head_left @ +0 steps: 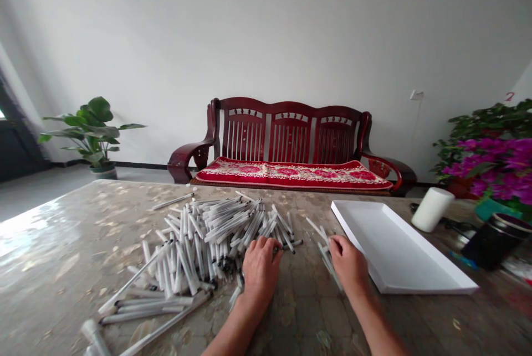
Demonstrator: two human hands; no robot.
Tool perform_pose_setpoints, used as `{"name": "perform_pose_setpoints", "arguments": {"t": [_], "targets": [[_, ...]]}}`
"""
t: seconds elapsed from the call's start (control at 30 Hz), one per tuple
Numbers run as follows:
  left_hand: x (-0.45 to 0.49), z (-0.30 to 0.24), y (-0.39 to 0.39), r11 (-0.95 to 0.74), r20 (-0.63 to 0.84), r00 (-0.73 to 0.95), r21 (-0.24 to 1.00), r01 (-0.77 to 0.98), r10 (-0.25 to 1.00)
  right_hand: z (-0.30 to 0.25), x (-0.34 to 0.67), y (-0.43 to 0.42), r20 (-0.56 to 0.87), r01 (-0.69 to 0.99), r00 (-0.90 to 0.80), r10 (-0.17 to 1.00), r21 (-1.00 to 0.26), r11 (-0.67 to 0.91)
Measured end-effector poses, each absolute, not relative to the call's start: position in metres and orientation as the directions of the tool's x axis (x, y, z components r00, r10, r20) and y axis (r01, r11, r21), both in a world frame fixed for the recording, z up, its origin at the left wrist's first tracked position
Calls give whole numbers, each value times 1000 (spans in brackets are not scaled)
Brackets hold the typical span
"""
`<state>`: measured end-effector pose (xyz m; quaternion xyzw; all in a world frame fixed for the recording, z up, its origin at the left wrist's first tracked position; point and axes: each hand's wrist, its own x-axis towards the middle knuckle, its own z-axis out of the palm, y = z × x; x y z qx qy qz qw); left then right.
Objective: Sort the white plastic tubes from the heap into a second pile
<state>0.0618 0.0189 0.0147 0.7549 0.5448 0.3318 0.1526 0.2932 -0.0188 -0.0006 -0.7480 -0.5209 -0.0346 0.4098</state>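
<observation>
A large heap of whitish pens (233,223) with dark ends lies left of centre on the table. At the heap's right edge is my left hand (261,264), its fingers curled and thumb near the fingertips; whatever it pinches is hidden. A pen (292,246) with a dark end lies just beyond that thumb. My right hand (348,262) is closed, with a pen (317,227) sticking out past its fingers. Several more pens (328,264) lie beside and under this hand, partly covered by it. To its right rests a shallow white tray (407,245).
The table (58,267) has a patterned cover. On the right stand a white cylinder (433,209), a dark cup (496,241) and purple flowers (499,162). A wooden bench (291,129) with a red cushion is behind the table, a potted plant (93,132) at left.
</observation>
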Motion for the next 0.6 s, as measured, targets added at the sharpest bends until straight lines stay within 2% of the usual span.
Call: {"name": "perform_pose_setpoints", "arguments": {"t": [0.1, 0.23, 0.4, 0.6], "targets": [[61, 17, 16, -378, 308, 260, 430, 820, 915, -2, 309, -21, 465, 884, 432, 772, -389, -260], [64, 18, 16, -388, 261, 307, 365, 847, 915, 2, 299, -25, 522, 945, 325, 789, -207, -252], [66, 19, 16, -398, 251, 323, 360, 844, 912, 10, 249, -20, 478, 981, 150, 866, -184, -69], [67, 14, 16, -435, 311, 328, 394, 810, 892, 6, 216, -7, 383, 989, 102, 918, -138, -53]]}}
